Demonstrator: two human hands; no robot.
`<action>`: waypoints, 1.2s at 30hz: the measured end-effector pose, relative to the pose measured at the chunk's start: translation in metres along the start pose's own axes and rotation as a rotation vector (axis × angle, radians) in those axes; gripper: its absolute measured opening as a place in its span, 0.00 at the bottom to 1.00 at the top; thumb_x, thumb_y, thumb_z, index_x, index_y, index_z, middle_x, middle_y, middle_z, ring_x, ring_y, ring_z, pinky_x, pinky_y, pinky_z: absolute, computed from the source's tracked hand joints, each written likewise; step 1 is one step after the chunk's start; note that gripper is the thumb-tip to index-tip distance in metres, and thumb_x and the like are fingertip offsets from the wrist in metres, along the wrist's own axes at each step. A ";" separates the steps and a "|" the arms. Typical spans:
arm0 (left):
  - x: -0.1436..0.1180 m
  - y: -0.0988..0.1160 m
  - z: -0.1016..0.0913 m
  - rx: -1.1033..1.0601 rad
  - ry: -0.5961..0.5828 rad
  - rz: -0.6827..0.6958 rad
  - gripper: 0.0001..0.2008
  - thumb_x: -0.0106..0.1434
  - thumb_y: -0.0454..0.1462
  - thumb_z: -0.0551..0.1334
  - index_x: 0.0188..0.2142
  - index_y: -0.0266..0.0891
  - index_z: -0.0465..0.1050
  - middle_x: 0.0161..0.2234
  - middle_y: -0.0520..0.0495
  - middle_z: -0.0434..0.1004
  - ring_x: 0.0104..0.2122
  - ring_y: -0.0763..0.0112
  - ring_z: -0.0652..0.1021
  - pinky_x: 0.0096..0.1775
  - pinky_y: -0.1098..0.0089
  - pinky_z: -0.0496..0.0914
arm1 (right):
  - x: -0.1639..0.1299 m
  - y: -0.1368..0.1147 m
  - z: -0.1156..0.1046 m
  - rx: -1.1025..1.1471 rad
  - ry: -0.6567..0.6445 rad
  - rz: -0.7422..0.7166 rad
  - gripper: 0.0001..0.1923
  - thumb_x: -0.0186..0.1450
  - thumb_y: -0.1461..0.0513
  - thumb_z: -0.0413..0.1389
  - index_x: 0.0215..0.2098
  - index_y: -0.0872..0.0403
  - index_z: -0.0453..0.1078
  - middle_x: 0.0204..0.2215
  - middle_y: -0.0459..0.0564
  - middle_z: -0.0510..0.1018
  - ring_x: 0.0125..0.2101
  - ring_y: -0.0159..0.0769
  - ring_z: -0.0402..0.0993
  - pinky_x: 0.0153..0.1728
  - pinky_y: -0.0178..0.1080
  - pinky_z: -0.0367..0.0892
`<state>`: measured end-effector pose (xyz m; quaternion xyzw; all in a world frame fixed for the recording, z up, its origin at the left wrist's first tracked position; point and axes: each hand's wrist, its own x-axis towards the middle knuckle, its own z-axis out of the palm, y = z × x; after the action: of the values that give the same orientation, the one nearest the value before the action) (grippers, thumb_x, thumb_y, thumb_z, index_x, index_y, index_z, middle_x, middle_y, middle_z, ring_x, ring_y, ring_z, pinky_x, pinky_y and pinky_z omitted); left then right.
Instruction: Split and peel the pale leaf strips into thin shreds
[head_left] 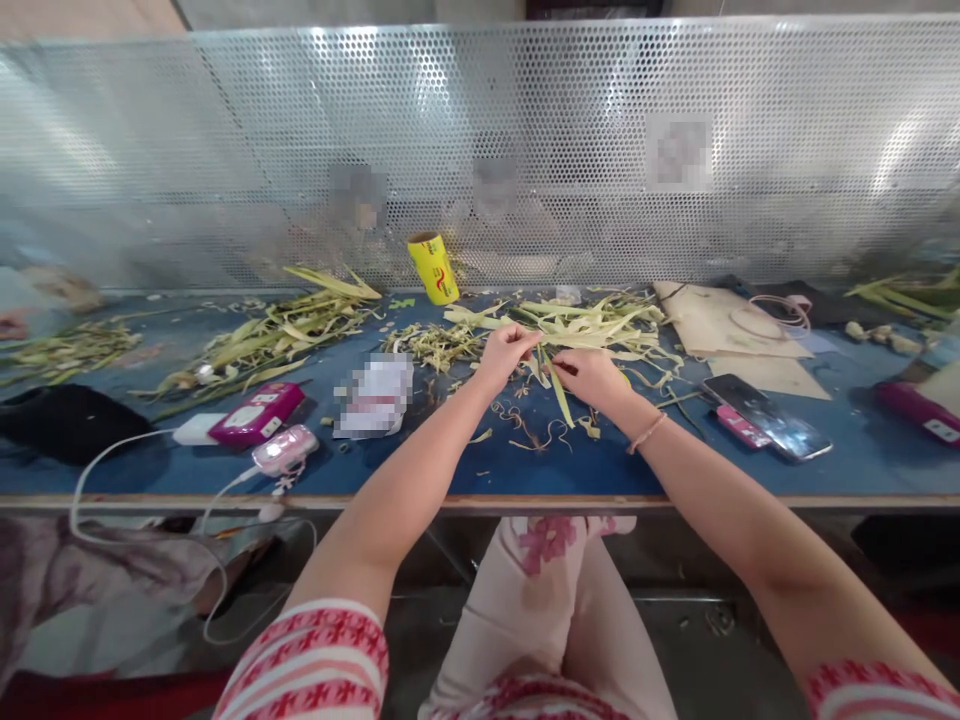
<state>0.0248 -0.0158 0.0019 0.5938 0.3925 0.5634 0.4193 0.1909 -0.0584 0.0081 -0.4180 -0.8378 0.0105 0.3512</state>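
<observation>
Over the middle of the blue table, my left hand (508, 355) and my right hand (594, 376) are close together, fingers pinched. Between them runs a pale green leaf strip (561, 393), its lower end hanging down towards the table. Both hands appear to grip its upper part, though the fingers partly hide it. Just behind lies a heap of long pale green leaf strips (600, 325). To the left of my left hand is a pile of short trimmed pieces (439, 345). Thin curled scraps (536, 430) are scattered below my hands.
A yellow cardboard tube (433, 270) stands by the perforated metal screen (420, 120). Left are another leaf heap (300, 330), a purple box (259, 413) and a corded pink device (285, 450). Right are a phone (772, 415) and brown paper (727, 325). A co-worker's hand (13, 325) shows far left.
</observation>
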 end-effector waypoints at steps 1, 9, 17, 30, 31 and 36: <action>-0.001 0.001 0.000 0.043 -0.006 0.005 0.19 0.51 0.44 0.67 0.17 0.38 0.59 0.14 0.56 0.60 0.17 0.80 0.63 0.24 0.73 0.58 | -0.001 -0.002 -0.002 -0.086 0.023 -0.068 0.11 0.64 0.63 0.52 0.26 0.54 0.72 0.23 0.49 0.76 0.26 0.33 0.70 0.31 0.36 0.64; -0.011 0.018 0.005 0.220 -0.135 0.107 0.11 0.49 0.40 0.66 0.20 0.37 0.66 0.17 0.56 0.64 0.19 0.79 0.63 0.24 0.73 0.57 | 0.003 0.006 -0.014 -0.229 0.215 -0.223 0.12 0.66 0.56 0.53 0.40 0.54 0.72 0.37 0.55 0.77 0.42 0.43 0.70 0.48 0.47 0.64; -0.012 0.010 0.008 0.255 -0.173 0.147 0.06 0.52 0.38 0.65 0.28 0.37 0.78 0.20 0.51 0.72 0.22 0.76 0.68 0.28 0.72 0.61 | 0.010 0.029 -0.008 0.093 0.133 0.132 0.19 0.67 0.54 0.51 0.21 0.53 0.68 0.25 0.50 0.74 0.31 0.37 0.71 0.37 0.40 0.66; -0.015 0.011 0.012 0.302 -0.187 0.185 0.03 0.52 0.34 0.66 0.29 0.37 0.76 0.24 0.51 0.74 0.25 0.74 0.72 0.32 0.72 0.65 | 0.010 0.023 -0.012 0.157 0.084 0.262 0.21 0.64 0.56 0.52 0.17 0.51 0.51 0.14 0.42 0.62 0.22 0.31 0.66 0.28 0.35 0.59; -0.016 0.013 0.012 0.304 -0.177 0.187 0.03 0.52 0.33 0.66 0.29 0.37 0.76 0.25 0.50 0.74 0.26 0.74 0.72 0.32 0.72 0.65 | 0.009 0.023 -0.012 0.161 0.074 0.270 0.21 0.64 0.57 0.52 0.17 0.51 0.51 0.13 0.42 0.62 0.20 0.30 0.66 0.28 0.35 0.59; -0.020 0.015 0.019 0.317 -0.181 0.200 0.08 0.50 0.34 0.67 0.32 0.37 0.77 0.28 0.49 0.76 0.27 0.73 0.72 0.32 0.72 0.65 | 0.007 0.020 -0.011 0.270 0.057 0.315 0.17 0.64 0.56 0.52 0.20 0.51 0.57 0.11 0.40 0.65 0.16 0.29 0.65 0.24 0.34 0.59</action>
<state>0.0420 -0.0410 0.0086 0.7365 0.3762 0.4778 0.2962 0.2083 -0.0433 0.0142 -0.4931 -0.7426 0.1657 0.4217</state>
